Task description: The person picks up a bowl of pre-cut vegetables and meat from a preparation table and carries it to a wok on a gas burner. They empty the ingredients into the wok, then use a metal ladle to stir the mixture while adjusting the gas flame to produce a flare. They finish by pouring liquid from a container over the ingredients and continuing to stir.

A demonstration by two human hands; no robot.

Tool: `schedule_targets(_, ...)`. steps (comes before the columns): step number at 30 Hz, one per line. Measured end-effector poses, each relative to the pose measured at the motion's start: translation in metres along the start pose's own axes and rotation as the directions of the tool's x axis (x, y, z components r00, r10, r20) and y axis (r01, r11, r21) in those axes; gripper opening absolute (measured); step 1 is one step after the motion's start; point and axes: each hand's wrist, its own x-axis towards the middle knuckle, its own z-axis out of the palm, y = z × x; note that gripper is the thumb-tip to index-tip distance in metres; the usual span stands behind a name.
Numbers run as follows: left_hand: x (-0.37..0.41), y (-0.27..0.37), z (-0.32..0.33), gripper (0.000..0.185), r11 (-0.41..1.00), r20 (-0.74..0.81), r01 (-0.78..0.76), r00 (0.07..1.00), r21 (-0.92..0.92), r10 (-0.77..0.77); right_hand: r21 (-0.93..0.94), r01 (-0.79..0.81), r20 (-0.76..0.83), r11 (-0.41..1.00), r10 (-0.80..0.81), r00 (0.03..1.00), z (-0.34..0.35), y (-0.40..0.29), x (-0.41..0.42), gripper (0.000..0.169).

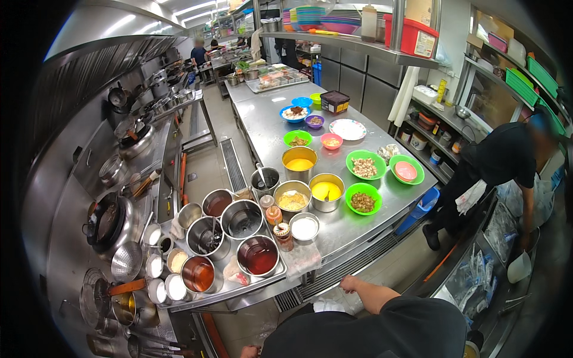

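Observation:
My right hand (351,284) hangs above the floor by the steel table's near edge, its fingers curled and nothing seen in them. Only part of my left hand (251,351) shows at the bottom rim. Nearest the right hand on the table are a folded cloth (304,262) and a steel pot of white powder or grains (305,227). Left of these stand a pot of dark red liquid (258,255) and a pot of orange-brown liquid (198,274). A white cloth (329,305) hangs at my waist.
Green bowls of chopped food (363,199) and pots of yellow liquid (327,191) stand on the steel table (264,105). A wok (107,221) sits on the left range. At right, a co-worker (497,156) bends over a counter with plastic bags. A blue bin (418,210) stands beside the table.

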Motion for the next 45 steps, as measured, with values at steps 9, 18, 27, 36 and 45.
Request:
schedule_targets(9,-0.009,0.092,-0.06,0.042,0.46,0.486,0.63,0.776,-0.626,-0.402,-0.007,-0.058,-0.037,0.998,0.057,0.998,-0.006,0.02,-0.015,0.023)
schedule_targets(18,0.036,0.059,-0.063,0.042,0.399,0.256,0.502,0.811,-0.767,-0.526,0.073,-0.112,-0.045,0.991,0.115,0.992,0.018,0.058,-0.009,0.022)
schedule_targets(27,-0.041,0.049,-0.041,0.039,0.518,0.313,0.42,0.906,-0.746,-0.284,-0.072,-0.08,0.049,0.994,0.083,0.995,0.071,-0.023,-0.015,0.036)
schedule_targets(36,-0.121,-0.018,0.032,0.028,0.309,0.447,0.586,0.792,-0.749,-0.416,-0.334,0.077,0.119,0.94,-0.039,0.992,0.134,-0.113,-0.043,0.041)
schedule_targets(45,-0.242,0.008,0.039,0.031,0.165,0.53,0.665,0.699,-0.728,-0.48,-0.589,0.298,0.134,0.751,-0.273,0.953,0.186,-0.099,-0.052,0.04)
